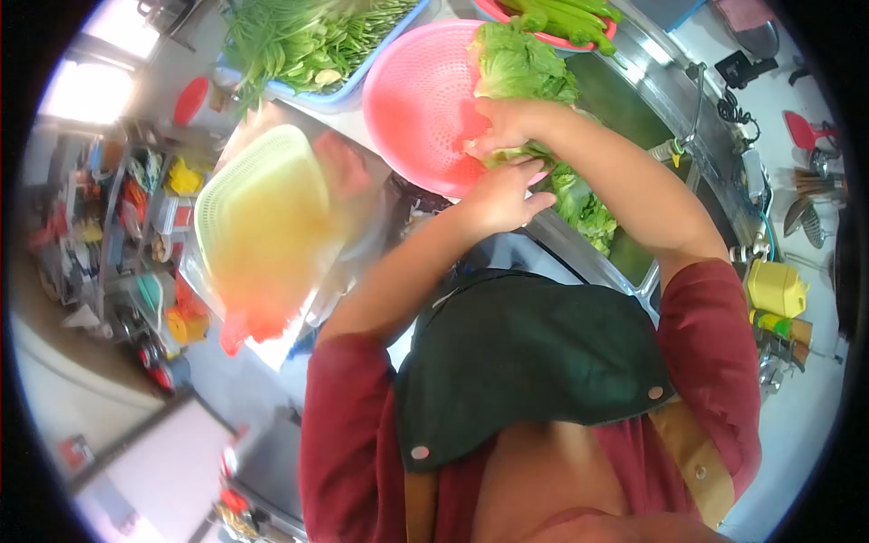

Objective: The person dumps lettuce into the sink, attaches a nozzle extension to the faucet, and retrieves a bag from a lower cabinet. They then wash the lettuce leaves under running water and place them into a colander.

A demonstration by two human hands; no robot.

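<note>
My right hand (pixel 511 125) reaches over the right side of a pink colander (pixel 412 100), its fingers closed round leafy green lettuce (pixel 525 68). Just below it, my left hand (pixel 507 195) is at the colander's near rim, touching the lower lettuce leaves. Its thumb stands apart from the fingers, and some fingertips are hidden by the leaves. Lettuce lies across the colander's right edge. More lettuce (pixel 584 213) hangs or lies in the metal sink (pixel 629 258) to the right.
A blue basket (pixel 339 98) of leafy greens stands behind left. Long green peppers (pixel 566 14) fill a red-rimmed bowl at the back. On the left is a pale green basket (pixel 213 213), partly blurred. A faucet (pixel 697 100) rises beyond the sink; utensils hang far right.
</note>
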